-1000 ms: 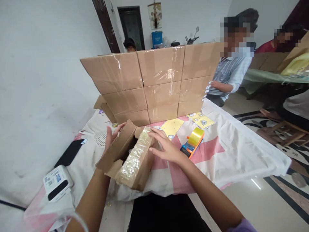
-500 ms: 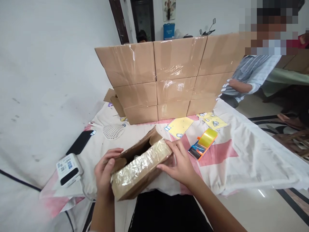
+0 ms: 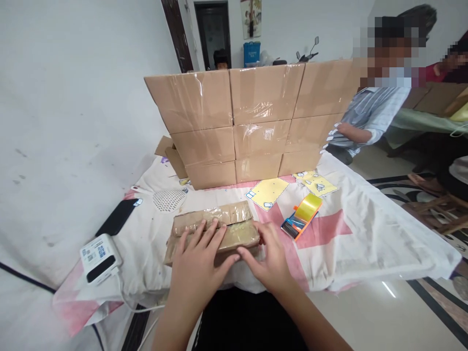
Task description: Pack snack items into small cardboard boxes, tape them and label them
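A small, worn cardboard box (image 3: 239, 237) with shiny tape on its flaps lies on the cloth in front of me. The flaps are folded down, and a narrow gap shows between them. My left hand (image 3: 203, 248) rests flat across the top, fingers spread over the flaps. At the box's right end, my right hand (image 3: 268, 253) grips the corner, thumb at the front and fingers by the top edge. Right of that hand sits a tape dispenser (image 3: 302, 217) with a yellow roll, apart from both hands.
Stacked, taped cardboard boxes (image 3: 261, 139) form a wall at the table's back. To the left lie a white device with a cable (image 3: 99, 258), a black phone (image 3: 119, 217) and a perforated white mesh piece (image 3: 169, 200). A person in a striped shirt (image 3: 380, 114) is at the far right.
The box was tilted with its top gaping; now it lies flatter with the flaps down. My left hand has moved from its left side onto the top.
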`<state>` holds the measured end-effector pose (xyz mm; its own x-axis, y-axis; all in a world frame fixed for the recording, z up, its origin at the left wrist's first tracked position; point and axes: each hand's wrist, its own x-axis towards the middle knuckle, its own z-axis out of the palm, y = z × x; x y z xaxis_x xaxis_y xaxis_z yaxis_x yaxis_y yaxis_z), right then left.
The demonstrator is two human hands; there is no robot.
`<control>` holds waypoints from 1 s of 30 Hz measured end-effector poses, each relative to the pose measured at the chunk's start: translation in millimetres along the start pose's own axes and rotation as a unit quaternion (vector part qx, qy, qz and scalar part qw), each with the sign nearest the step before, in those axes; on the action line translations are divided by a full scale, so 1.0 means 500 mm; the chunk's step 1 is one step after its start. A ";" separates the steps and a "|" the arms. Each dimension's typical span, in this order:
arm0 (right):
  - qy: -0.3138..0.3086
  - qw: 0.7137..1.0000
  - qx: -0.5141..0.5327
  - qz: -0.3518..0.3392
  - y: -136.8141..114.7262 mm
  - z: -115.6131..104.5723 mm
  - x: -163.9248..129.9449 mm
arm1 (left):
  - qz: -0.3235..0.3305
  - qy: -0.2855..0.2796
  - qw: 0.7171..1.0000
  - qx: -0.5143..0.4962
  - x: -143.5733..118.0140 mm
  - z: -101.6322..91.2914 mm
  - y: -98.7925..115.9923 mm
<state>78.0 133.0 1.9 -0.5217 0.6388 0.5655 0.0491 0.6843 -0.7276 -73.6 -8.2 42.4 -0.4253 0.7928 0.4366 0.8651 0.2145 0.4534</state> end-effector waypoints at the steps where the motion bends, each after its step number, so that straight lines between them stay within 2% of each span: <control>1: 0.038 0.999 0.006 0.001 0.013 -0.017 -0.001 | 0.010 0.001 1.000 0.016 -0.003 0.014 0.006; 3: 0.161 0.987 -0.009 0.020 0.054 -0.061 0.006 | 0.024 0.009 0.999 0.042 -0.002 0.030 0.004; 5: 0.293 0.952 -0.021 0.083 0.108 -0.109 0.024 | 0.036 0.019 0.997 0.069 0.006 0.032 -0.007; 7: 0.363 0.916 0.042 0.164 0.164 -0.147 0.050 | 0.050 0.031 0.994 0.094 0.017 0.027 -0.020; 8: 0.357 0.908 0.093 0.199 0.190 -0.159 0.062 | 0.060 0.038 0.992 0.100 0.023 0.024 -0.027; 10: 0.270 0.911 0.179 0.257 0.231 -0.169 0.083 | 0.086 0.055 0.991 0.089 0.036 0.017 -0.044; 12: 0.176 0.918 0.198 0.296 0.258 -0.164 0.093 | 0.114 0.082 0.989 0.048 0.043 0.009 -0.063; 13: 0.150 0.920 0.194 0.304 0.266 -0.160 0.093 | 0.124 0.102 0.987 0.017 0.043 0.005 -0.072; 16: 0.119 0.931 0.197 0.284 0.271 -0.149 0.083 | 0.107 0.202 0.970 -0.085 0.019 0.005 -0.073; 19: 0.085 0.943 0.231 0.223 0.246 -0.143 0.066 | 0.068 0.306 0.939 -0.143 -0.031 0.050 -0.018; 21: 0.073 0.942 0.265 0.194 0.218 -0.136 0.057 | 0.050 0.297 0.939 -0.166 -0.059 0.109 0.047; 22: 0.072 0.938 0.283 0.188 0.204 -0.131 0.053 | 0.005 0.231 0.956 -0.183 -0.066 0.145 0.084; 23: 0.072 0.934 0.298 0.186 0.192 -0.126 0.050 | -0.037 0.141 0.965 -0.217 -0.068 0.182 0.119; 24: 0.070 0.930 0.308 0.186 0.183 -0.120 0.047 | -0.076 0.063 0.963 -0.249 -0.065 0.218 0.152; 27: 0.059 0.932 0.307 0.185 0.177 -0.110 0.038 | -0.126 0.035 0.954 -0.269 -0.037 0.308 0.210; 30: 0.069 0.935 0.287 0.196 0.188 -0.110 0.030 | -0.161 0.020 0.938 -0.306 -0.005 0.352 0.207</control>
<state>121.7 226.4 -36.4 -0.4422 0.8675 0.2277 -0.2724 0.1119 -0.9557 63.9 112.5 -48.4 -0.6591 0.7182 0.2231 0.3805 0.0627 0.9226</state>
